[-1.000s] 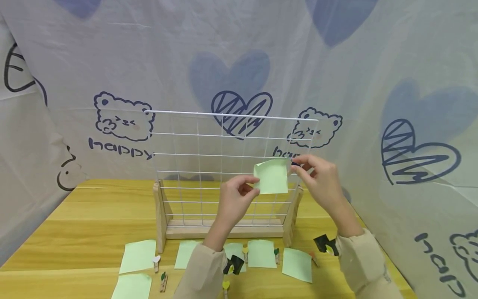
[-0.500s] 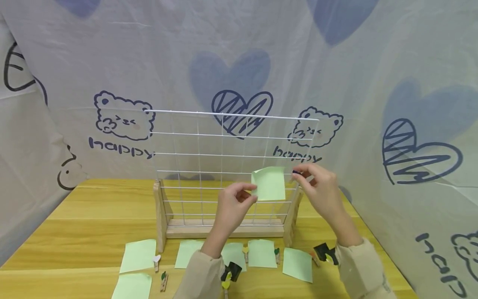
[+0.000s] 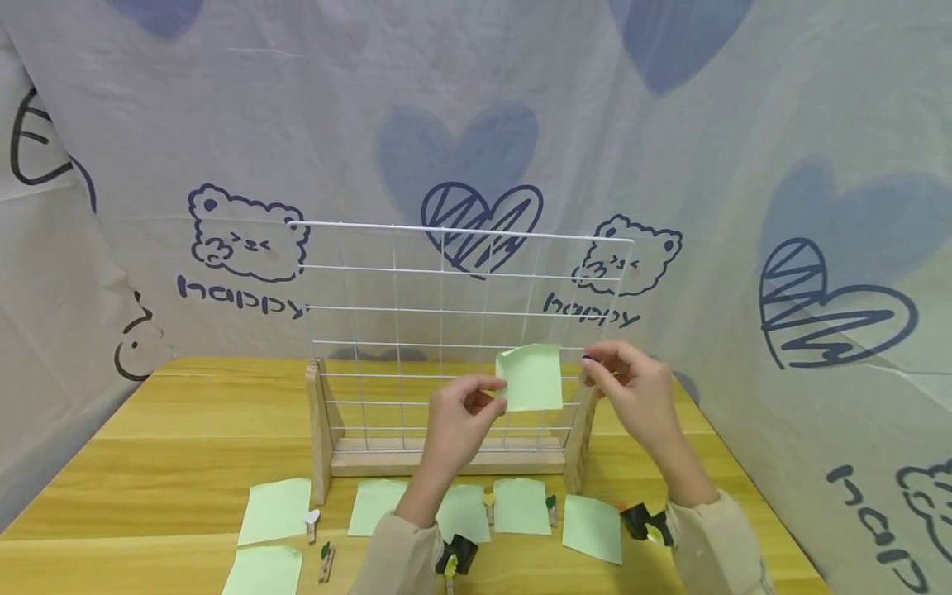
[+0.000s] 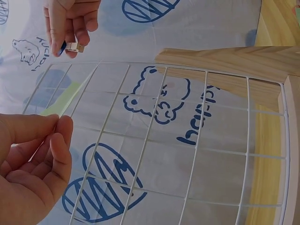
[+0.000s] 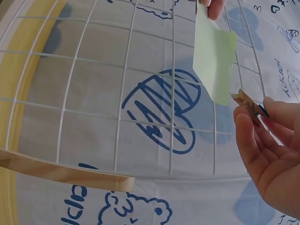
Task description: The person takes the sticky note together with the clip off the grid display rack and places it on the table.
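My left hand (image 3: 463, 421) pinches the left edge of a pale green paper note (image 3: 531, 378), held up in front of the white wire grid (image 3: 416, 310). In the left wrist view the note (image 4: 65, 99) shows nearly edge-on, with the left hand (image 4: 35, 161) at its near end. Just right of the note, my right hand (image 3: 635, 384) pinches a small wooden clothespin. That clothespin (image 5: 248, 103) has a dark blue decoration at the end between finger and thumb (image 5: 281, 112). Its tip points toward the note's edge, a small gap apart.
The grid stands in a wooden base (image 3: 446, 463) on a yellow wood table (image 3: 149, 463). Several green notes (image 3: 273, 512) and heart-topped clothespins (image 3: 326, 562) lie along the front. A printed cloth (image 3: 476, 99) hangs behind and at both sides.
Both hands have come down together, the left one slightly leftward too. The note and the clothespin have gone down with them, now lower in front of the grid.
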The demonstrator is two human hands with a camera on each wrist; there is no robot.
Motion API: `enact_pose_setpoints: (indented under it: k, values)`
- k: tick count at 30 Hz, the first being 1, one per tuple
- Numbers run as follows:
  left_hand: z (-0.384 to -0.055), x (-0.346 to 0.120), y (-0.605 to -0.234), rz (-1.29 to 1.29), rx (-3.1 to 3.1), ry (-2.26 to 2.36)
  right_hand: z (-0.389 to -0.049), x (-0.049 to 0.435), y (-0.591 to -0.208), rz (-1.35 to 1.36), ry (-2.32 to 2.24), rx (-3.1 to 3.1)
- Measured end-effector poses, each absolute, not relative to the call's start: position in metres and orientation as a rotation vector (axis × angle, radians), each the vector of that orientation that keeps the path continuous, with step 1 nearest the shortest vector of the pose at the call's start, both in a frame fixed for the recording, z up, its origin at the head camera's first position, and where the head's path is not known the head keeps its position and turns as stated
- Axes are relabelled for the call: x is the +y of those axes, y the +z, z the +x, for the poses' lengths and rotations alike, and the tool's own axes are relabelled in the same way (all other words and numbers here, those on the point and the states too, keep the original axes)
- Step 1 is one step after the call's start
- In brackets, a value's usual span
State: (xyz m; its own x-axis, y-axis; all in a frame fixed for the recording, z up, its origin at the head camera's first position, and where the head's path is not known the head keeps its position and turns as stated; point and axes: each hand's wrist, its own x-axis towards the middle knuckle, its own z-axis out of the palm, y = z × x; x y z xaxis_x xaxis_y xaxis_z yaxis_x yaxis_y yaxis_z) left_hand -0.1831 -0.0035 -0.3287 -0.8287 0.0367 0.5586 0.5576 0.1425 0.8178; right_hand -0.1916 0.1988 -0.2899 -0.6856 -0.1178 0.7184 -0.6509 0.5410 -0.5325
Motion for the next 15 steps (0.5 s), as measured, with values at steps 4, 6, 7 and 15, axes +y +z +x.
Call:
enact_pose_setpoints:
  k: [4,6,7,15]
  values:
    - [-0.187,-0.004,-0.337,-0.565,-2.019,-1.72,-0.19,0.199,-0.295,0.635,1.256,-2.124]
    - [-0.187,-0.005,-0.339,-0.565,-2.015,-1.718,-0.187,0.198,-0.296,0.647,1.336,-2.107]
    - [-0.188,-0.005,-0.34,-0.561,-2.02,-1.713,-0.185,0.197,-0.295,0.656,1.369,-2.098]
    - [-0.187,-0.005,-0.343,-0.564,-2.022,-1.717,-0.173,0.19,-0.296,0.697,1.446,-2.073]
